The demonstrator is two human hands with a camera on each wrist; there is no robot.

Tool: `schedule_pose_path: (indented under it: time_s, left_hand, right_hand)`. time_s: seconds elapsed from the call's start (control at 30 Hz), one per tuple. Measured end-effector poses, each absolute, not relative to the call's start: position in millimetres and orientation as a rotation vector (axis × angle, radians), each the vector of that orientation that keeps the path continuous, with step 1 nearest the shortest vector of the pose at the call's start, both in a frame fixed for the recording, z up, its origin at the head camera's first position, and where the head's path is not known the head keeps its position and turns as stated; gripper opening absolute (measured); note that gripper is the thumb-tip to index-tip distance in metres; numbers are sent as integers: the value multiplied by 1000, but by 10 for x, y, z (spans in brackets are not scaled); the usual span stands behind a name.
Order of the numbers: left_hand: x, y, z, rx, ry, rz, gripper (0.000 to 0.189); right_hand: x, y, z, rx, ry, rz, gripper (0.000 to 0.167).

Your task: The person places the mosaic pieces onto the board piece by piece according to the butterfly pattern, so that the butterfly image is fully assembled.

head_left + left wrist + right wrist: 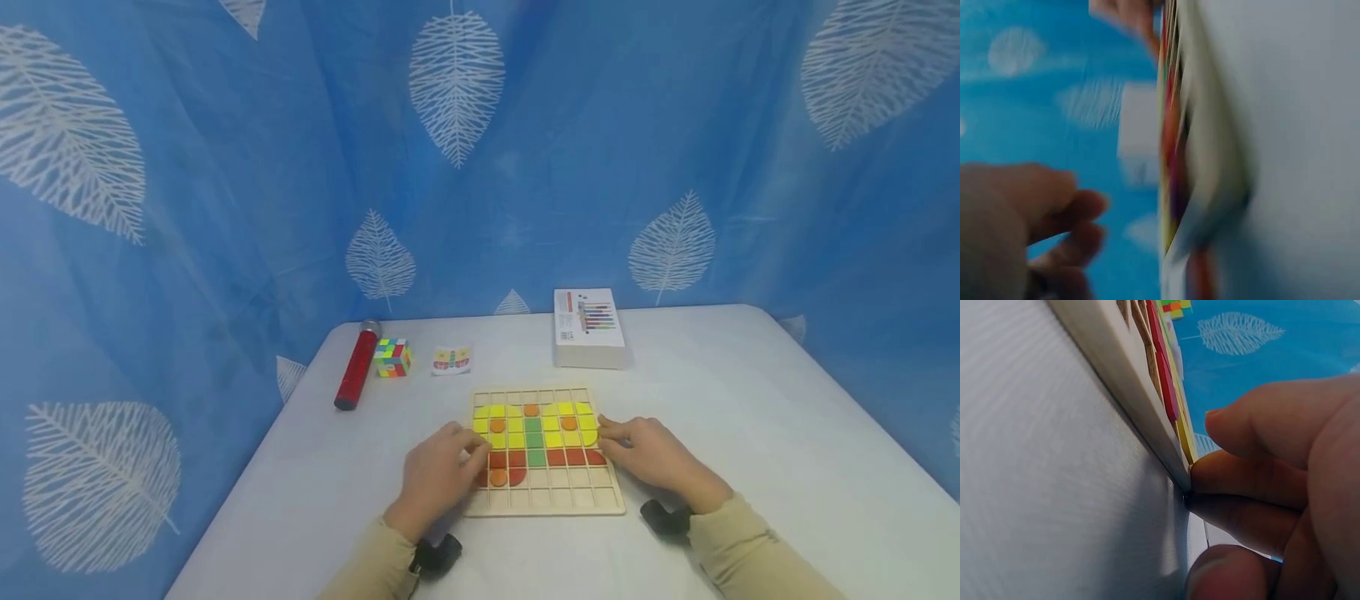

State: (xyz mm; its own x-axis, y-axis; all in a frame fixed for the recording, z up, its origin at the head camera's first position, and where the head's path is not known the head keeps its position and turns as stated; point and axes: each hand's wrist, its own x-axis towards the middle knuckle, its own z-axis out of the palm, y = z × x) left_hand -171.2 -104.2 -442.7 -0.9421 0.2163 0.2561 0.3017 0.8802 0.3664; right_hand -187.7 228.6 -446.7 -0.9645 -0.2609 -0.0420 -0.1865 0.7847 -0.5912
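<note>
A wooden grid board point(542, 498) lies flat on the table, its upper cells filled with flat colored pieces. Among these are yellow pieces point(551, 439), a green column point(535, 442) and red pieces point(575, 457); several round orange pieces point(568, 423) sit among them. My left hand point(438, 471) is over the board's left side with loosely bent fingers, and nothing shows between them in the left wrist view. At the right edge, my right hand point(654, 454) touches the board's side with its fingertips point(1210, 475), the thumb apart from it.
Behind the board lies a small picture card point(452, 361) with a similar colored pattern. A puzzle cube point(393, 358) and a red cylinder with a silver end point(356, 367) are at the back left. A white box point(590, 329) stands at the back, before a blue leaf-patterned curtain point(525, 167).
</note>
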Motion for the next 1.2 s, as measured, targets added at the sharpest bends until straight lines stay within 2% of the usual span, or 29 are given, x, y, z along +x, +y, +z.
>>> schedule_pose_path:
  time_s: [0.1,0.2,0.33,0.47,0.77,0.9,1.2]
  left_hand:
    - [-1773,-1387,-4335,-196,-2989,-585,19]
    - [-1824,-1724,-4303,-100,-3122,-666,21]
    - [-1858,-1948,-4318,-156,-3223,-788,22]
    - [-1861,-1979,-4348,-225,-3248,-901,21]
    - [-1858,-1881,-4387,-247,-3212,-847,19]
    - [-1836,-1693,-4416,-263,-3092,-795,18]
    - [-1597,-828,-4528,-815,-2613,-843,14]
  right_hand:
    - [-1869,2267,-4468,-370,2854,-924,37]
    - [-1874,2261,-4464,-363,2857,-927,37]
    - [-1886,2256,-4466,-360,2855,-927,38]
    - [-1883,2249,-4467,-373,2849,-930,38]
    - [-1857,2243,-4475,-354,2837,-928,38]
    - [-1854,2244,-4479,-357,2841,-920,38]
    - [-1860,2255,-4438,-381,2861,-888,38]
